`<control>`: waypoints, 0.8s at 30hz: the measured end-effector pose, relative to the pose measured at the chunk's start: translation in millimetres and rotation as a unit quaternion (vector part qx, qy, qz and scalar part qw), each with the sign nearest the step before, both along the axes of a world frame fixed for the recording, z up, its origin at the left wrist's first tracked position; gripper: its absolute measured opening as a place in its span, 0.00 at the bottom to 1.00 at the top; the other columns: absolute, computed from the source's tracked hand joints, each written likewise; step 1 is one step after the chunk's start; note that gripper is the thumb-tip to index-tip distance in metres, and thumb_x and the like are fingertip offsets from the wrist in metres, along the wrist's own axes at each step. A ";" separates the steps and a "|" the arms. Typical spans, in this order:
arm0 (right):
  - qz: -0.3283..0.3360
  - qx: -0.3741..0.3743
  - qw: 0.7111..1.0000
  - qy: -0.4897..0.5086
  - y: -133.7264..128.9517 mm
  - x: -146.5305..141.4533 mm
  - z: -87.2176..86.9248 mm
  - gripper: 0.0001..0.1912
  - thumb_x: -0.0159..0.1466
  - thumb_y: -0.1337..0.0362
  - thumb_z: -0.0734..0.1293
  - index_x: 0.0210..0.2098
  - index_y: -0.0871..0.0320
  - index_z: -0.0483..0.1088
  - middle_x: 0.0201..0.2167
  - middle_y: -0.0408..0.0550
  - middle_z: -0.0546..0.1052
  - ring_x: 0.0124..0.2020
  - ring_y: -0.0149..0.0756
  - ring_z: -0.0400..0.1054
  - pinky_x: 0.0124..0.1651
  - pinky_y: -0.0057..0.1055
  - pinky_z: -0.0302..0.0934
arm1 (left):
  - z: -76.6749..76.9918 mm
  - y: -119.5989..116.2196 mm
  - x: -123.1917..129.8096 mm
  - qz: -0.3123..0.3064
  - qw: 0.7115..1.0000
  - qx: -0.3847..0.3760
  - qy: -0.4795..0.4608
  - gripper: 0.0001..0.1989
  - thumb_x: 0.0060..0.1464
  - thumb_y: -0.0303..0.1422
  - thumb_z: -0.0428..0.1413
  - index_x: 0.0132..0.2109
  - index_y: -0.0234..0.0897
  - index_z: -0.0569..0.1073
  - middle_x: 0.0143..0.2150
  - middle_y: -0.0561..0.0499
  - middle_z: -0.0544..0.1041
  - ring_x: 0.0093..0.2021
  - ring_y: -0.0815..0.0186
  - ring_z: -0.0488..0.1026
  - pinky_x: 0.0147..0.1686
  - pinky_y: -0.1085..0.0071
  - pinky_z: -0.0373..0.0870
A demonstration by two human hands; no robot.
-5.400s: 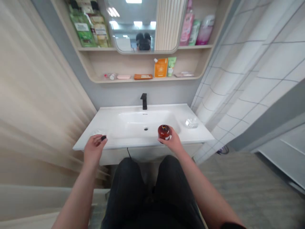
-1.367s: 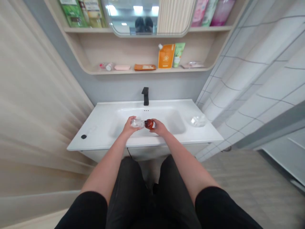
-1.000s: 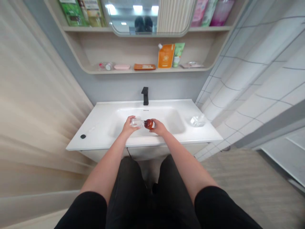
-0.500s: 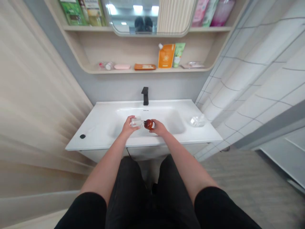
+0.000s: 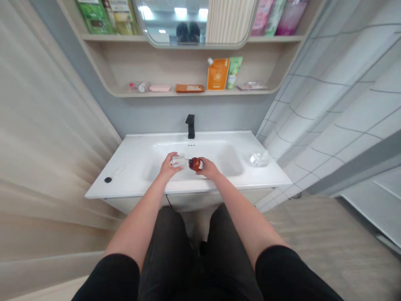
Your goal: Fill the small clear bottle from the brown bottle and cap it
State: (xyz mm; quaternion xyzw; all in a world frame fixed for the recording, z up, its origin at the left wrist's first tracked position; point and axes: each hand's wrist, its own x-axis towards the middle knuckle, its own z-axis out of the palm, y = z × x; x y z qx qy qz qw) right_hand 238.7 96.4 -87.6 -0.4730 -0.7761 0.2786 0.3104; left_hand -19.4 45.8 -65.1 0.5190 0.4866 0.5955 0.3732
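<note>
Over the white sink [image 5: 230, 156], my left hand [image 5: 168, 167] is closed around a small clear bottle [image 5: 179, 161], which lies on its side with its mouth end to the right. My right hand [image 5: 209, 168] grips an amber bottle [image 5: 195, 164] with a dark neck and a pale label. The dark neck of the amber bottle meets the clear bottle's mouth end; whether they touch I cannot tell. Any liquid inside is too small to make out.
Behind the sink stands a black faucet [image 5: 190, 126]. A crumpled clear plastic piece [image 5: 260, 159] lies on the right counter, a round black cap [image 5: 108, 179] on the left. The shelf above holds an orange pouch [image 5: 218, 74], a green tube [image 5: 234, 73] and a pink soap-like bar [image 5: 160, 88].
Both hands and bottles stay nearly in place. The whole view has shifted very slightly.
</note>
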 end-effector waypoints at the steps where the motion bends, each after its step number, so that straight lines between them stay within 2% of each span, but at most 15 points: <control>1: 0.001 0.000 1.000 -0.001 -0.2 0.0 0.3 0.44 0.48 0.66 0.84 0.63 0.55 0.74 0.57 0.52 0.83 0.55 0.52 0.78 0.64 0.48 0.69 | -1.0 0.5 -0.3 0.000 1.000 0.000 -0.001 0.42 0.29 0.31 0.77 0.56 0.44 0.75 0.53 0.47 0.79 0.53 0.51 0.78 0.56 0.49 0.77; 9: -0.003 -0.007 1.000 -0.003 -0.9 0.0 1.3 0.44 0.47 0.65 0.85 0.63 0.54 0.75 0.56 0.51 0.83 0.54 0.52 0.78 0.62 0.47 0.70 | -5.9 2.3 -1.3 -0.007 1.000 0.004 -0.006 0.43 0.30 0.32 0.76 0.57 0.44 0.76 0.55 0.46 0.78 0.53 0.52 0.78 0.55 0.51 0.78; 24: 0.000 -0.016 1.000 -0.004 -0.9 0.4 0.8 0.43 0.47 0.65 0.85 0.62 0.54 0.75 0.55 0.50 0.83 0.54 0.52 0.78 0.60 0.44 0.70 | -2.3 0.0 -0.1 -0.004 1.000 -0.009 0.003 0.44 0.28 0.32 0.77 0.58 0.43 0.76 0.57 0.45 0.79 0.55 0.51 0.79 0.56 0.51 0.77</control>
